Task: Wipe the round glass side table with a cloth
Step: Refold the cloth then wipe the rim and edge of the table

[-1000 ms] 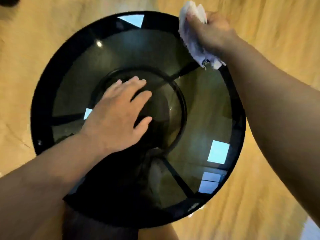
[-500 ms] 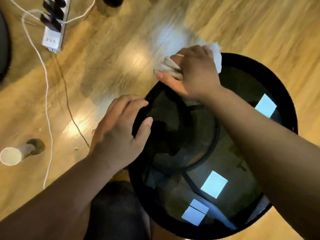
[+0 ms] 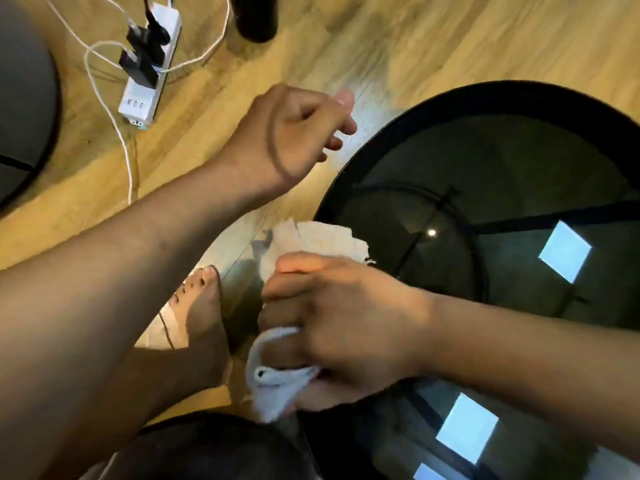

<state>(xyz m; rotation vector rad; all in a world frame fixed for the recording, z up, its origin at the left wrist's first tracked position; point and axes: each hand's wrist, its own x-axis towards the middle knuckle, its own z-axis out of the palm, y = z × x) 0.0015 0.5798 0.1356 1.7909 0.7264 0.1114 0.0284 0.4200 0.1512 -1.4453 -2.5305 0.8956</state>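
The round glass side table [image 3: 512, 98] with its black rim fills the right side of the view, its dark glass reflecting bright squares. My right hand [image 3: 346, 323] is at the table's left edge, closed around a white cloth [image 3: 311, 244] that sticks out above and below the fingers. My left hand [image 3: 298, 129] hovers over the wooden floor just left of the rim, off the table, fingers loosely curled and holding nothing.
A white power strip [image 3: 145, 74] with black plugs and white cables lies on the wooden floor at upper left. A dark cylinder [image 3: 256, 15] stands at the top. Another dark round object [image 3: 24, 109] is at far left. My bare foot [image 3: 204, 306] rests beside the table.
My right hand has carried the cloth around the rim from the far edge to the near left edge. My left hand has lifted off the glass and moved out over the floor.
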